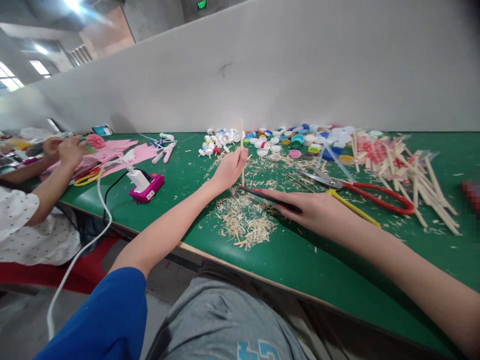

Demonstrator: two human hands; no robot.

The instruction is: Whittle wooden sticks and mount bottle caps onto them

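Note:
My left hand (pixel 231 167) is closed around a thin wooden stick (pixel 242 131), which stands nearly upright above the table. My right hand (pixel 313 207) grips a slim black knife (pixel 279 200) with a red part near its front. Its tip meets or lies very close to the stick's lower end, just below my left fingers. Beneath both hands spreads a pile of pale wood shavings (pixel 249 225) on the green table (pixel 296 265). Right of my right hand lie large red-handled scissors (pixel 360 187) and a yellow-handled tool (pixel 354 209), partly hidden by my hand.
Many coloured bottle caps (pixel 296 142) line the grey partition (pixel 300 70). More wooden sticks (pixel 423 182) are heaped at the right with red-and-clear packaging. To the left sits a magenta power strip (pixel 147 189) with a white cable. Further left, another person's hands (pixel 71 152) work near pink sheets.

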